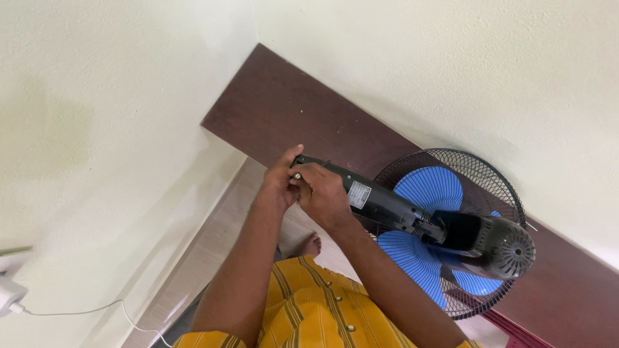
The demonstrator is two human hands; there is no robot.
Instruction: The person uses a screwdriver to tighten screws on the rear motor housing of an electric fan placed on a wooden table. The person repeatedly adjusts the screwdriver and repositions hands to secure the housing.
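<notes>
seen from above: both hands together at centre frame, left hand (278, 180) and right hand (322, 193) closed around the upper-left end of a black fan stem (380, 201). long axis running from the hands down to the lower right, ending at the motor housing (496, 243) and blue blades (429, 190) inside a black grille (490, 174). hands equally near. bare foot (309, 245) below.

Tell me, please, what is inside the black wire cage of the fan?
Inside the cage sit blue blades. The black motor housing covers the hub and parts of the blades.
</notes>
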